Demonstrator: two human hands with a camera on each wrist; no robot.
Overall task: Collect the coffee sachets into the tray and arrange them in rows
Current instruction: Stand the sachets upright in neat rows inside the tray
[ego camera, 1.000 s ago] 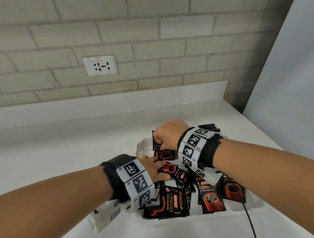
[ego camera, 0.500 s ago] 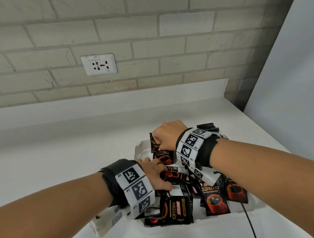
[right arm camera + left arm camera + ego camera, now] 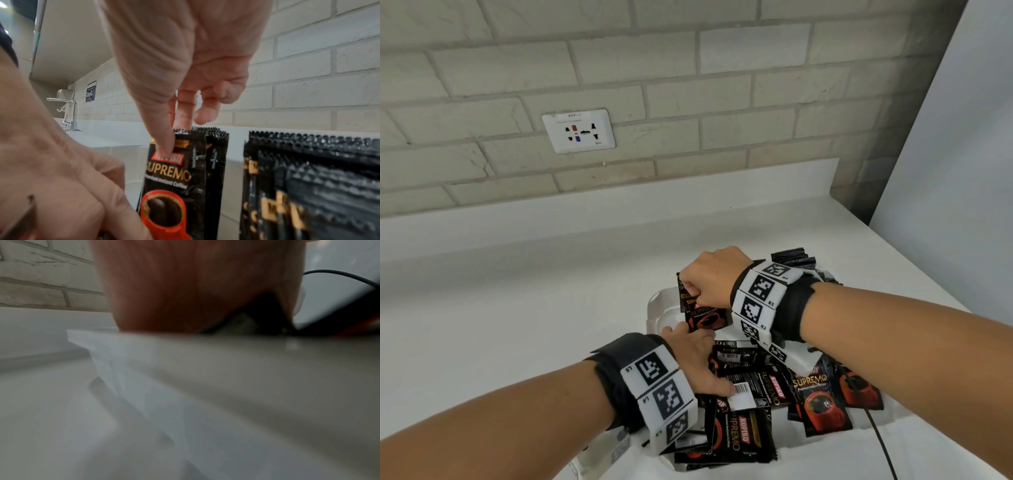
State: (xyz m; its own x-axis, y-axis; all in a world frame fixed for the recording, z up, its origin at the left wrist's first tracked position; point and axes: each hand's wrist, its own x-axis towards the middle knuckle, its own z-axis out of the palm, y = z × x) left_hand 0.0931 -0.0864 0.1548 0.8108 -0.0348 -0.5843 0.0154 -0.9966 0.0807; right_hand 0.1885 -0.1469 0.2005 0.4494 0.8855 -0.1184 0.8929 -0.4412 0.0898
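A white tray (image 3: 654, 305) on the counter holds many black coffee sachets. Several loose sachets (image 3: 822, 401) lie jumbled in its near half. My right hand (image 3: 709, 284) pinches the top of a few upright sachets (image 3: 705, 317) at the tray's far left corner. In the right wrist view the thumb of the right hand (image 3: 174, 129) presses the front upright sachet (image 3: 170, 178). My left hand (image 3: 695, 363) lies on the pile, fingers reaching the foot of those sachets; its grip is hidden. In the left wrist view only a blurred left hand (image 3: 195, 288) and the tray's rim (image 3: 144, 369) show.
Another upright stack of sachets (image 3: 791, 255) stands behind my right wrist. A black cable (image 3: 880, 442) runs off the tray's near right side. A brick wall with a socket (image 3: 578, 131) backs the white counter (image 3: 517, 308); a grey panel (image 3: 962, 171) closes the right.
My left hand slid from a loose sachet in the pile up toward the foot of the upright sachets. My right hand kept its pinch on them at the same corner.
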